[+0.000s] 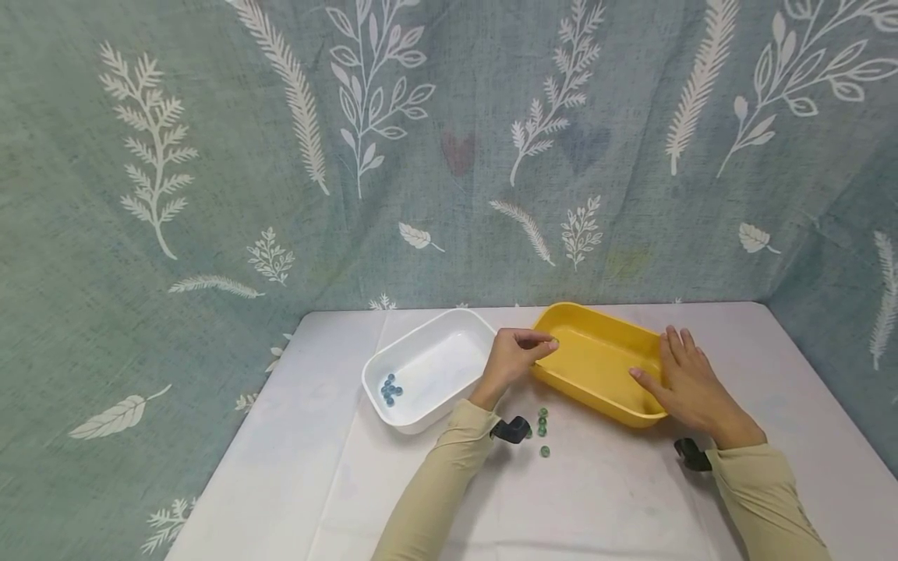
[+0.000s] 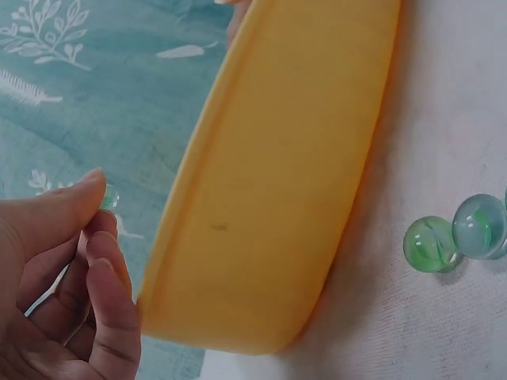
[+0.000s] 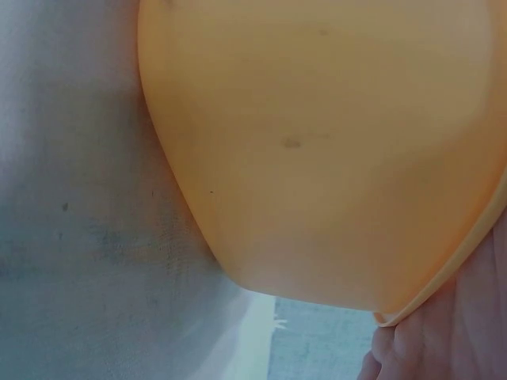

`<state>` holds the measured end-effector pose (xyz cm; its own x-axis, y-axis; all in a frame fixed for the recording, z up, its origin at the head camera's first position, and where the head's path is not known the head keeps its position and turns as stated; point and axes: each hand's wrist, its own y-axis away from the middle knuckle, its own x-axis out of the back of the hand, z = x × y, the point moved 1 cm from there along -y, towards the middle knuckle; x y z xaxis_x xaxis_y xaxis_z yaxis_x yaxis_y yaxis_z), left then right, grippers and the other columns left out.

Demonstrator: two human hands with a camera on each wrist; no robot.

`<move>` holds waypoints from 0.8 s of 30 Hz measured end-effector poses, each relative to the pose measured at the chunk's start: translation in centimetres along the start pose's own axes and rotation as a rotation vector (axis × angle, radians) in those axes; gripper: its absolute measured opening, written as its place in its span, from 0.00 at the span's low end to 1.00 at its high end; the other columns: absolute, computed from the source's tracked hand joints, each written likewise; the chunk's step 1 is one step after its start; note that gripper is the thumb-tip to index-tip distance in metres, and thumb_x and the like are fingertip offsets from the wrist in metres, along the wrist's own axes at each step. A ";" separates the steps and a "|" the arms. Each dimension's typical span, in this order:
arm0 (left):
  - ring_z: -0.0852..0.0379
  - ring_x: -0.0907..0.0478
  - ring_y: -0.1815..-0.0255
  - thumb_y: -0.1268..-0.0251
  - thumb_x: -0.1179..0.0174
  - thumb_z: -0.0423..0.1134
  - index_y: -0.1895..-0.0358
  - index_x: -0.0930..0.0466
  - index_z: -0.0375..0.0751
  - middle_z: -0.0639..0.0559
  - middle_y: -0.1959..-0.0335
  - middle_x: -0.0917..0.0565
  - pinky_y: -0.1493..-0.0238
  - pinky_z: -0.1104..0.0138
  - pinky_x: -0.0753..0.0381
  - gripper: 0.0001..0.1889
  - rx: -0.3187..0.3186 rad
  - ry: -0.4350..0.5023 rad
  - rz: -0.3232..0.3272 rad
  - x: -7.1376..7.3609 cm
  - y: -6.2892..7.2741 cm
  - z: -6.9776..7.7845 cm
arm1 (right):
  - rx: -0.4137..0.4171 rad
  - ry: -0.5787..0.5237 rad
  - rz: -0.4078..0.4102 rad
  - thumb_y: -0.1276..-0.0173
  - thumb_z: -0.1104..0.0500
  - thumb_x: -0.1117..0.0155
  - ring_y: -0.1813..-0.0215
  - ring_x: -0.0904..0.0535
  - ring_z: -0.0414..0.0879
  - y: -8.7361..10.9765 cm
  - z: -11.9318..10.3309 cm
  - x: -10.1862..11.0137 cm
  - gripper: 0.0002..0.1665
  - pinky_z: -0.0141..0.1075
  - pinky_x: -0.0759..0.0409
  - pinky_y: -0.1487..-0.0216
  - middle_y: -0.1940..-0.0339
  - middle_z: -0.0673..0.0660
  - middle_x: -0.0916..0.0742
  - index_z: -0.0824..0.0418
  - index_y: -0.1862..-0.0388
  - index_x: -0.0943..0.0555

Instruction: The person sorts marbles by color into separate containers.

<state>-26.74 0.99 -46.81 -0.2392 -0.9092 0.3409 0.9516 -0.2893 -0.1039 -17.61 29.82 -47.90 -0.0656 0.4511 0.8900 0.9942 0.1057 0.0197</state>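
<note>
In the head view my left hand (image 1: pixel 514 357) is at the left end of the yellow tray (image 1: pixel 596 401), fingertips just over its rim. Thumb and fingertips pinch a small clear green marble (image 2: pixel 110 197), partly covered by them in the left wrist view. My right hand (image 1: pixel 691 389) rests on the tray's right end. Its fingers lie straight along the rim, and the thumb reaches out over the inside. Below the tray, several green marbles (image 1: pixel 542 421) lie on the white cloth, one (image 1: pixel 545 451) a little apart from the others.
To the left of the yellow tray stands a white tray (image 1: pixel 449 351) with several blue marbles (image 1: pixel 390 389) gathered at its near left end. A white cloth (image 1: pixel 596 506) covers the table. Behind hangs a patterned green-blue curtain (image 1: pixel 449 234). Black wrist cameras (image 1: pixel 512 430) sit under both wrists.
</note>
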 end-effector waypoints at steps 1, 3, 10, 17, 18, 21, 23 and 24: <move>0.65 0.15 0.62 0.37 0.26 0.42 0.56 0.07 0.39 0.45 0.56 0.07 0.62 0.77 0.17 0.12 0.002 -0.006 0.000 0.0 0.0 0.0 | 0.000 0.001 0.001 0.20 0.29 0.58 0.16 0.73 0.75 0.0 0.0 0.0 0.63 0.72 0.66 0.20 0.17 0.80 0.60 0.80 0.19 0.63; 0.65 0.15 0.62 0.37 0.26 0.41 0.56 0.07 0.38 0.45 0.56 0.07 0.63 0.77 0.18 0.11 0.000 -0.015 0.004 -0.2 -0.1 -0.1 | 0.000 0.005 0.002 0.20 0.29 0.58 0.16 0.73 0.75 0.0 0.0 -0.1 0.63 0.72 0.66 0.20 0.17 0.80 0.60 0.80 0.19 0.63; 0.65 0.15 0.63 0.37 0.26 0.41 0.57 0.07 0.39 0.46 0.56 0.07 0.63 0.77 0.17 0.11 0.004 -0.046 0.013 -0.4 -0.2 0.0 | -0.012 0.015 -0.006 0.21 0.28 0.59 0.16 0.73 0.75 0.0 -0.1 0.1 0.64 0.73 0.64 0.20 0.17 0.80 0.61 0.80 0.20 0.64; 0.64 0.15 0.63 0.37 0.26 0.41 0.57 0.07 0.38 0.46 0.57 0.07 0.62 0.75 0.15 0.11 -0.004 -0.050 0.014 -0.5 -0.1 0.1 | -0.023 0.020 -0.010 0.21 0.27 0.59 0.16 0.73 0.75 -0.1 -0.1 0.0 0.65 0.72 0.65 0.20 0.17 0.80 0.61 0.80 0.20 0.65; 0.64 0.15 0.63 0.37 0.26 0.41 0.57 0.07 0.38 0.46 0.57 0.07 0.62 0.75 0.16 0.10 -0.005 -0.054 0.014 -0.5 -0.1 0.1 | -0.023 0.020 -0.010 0.21 0.27 0.59 0.16 0.73 0.75 -0.1 -0.1 0.0 0.65 0.72 0.65 0.20 0.17 0.80 0.61 0.80 0.20 0.65; 0.64 0.15 0.63 0.37 0.26 0.40 0.57 0.07 0.38 0.46 0.57 0.07 0.63 0.76 0.16 0.10 -0.009 -0.057 0.016 -0.4 -0.1 0.1 | -0.024 0.020 -0.009 0.21 0.27 0.59 0.16 0.73 0.75 -0.1 -0.1 -0.1 0.65 0.72 0.65 0.20 0.17 0.79 0.61 0.80 0.19 0.65; 0.64 0.15 0.64 0.36 0.26 0.40 0.57 0.07 0.38 0.45 0.57 0.07 0.63 0.76 0.16 0.10 -0.012 -0.056 0.014 -0.4 -0.1 0.1 | -0.023 0.019 -0.008 0.21 0.27 0.59 0.16 0.73 0.75 -0.1 0.0 -0.1 0.65 0.72 0.66 0.20 0.17 0.80 0.61 0.80 0.20 0.65; 0.64 0.15 0.63 0.37 0.26 0.40 0.57 0.07 0.38 0.45 0.56 0.07 0.63 0.76 0.17 0.10 -0.012 -0.052 0.014 -0.4 -0.1 0.2 | -0.020 0.017 -0.006 0.21 0.27 0.59 0.16 0.73 0.75 -0.1 0.0 -0.1 0.64 0.72 0.66 0.20 0.17 0.80 0.61 0.80 0.19 0.65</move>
<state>-26.68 1.40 -46.74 -0.2153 -0.8962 0.3879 0.9524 -0.2806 -0.1196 -17.68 29.77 -47.96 -0.0706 0.4355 0.8974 0.9953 0.0907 0.0343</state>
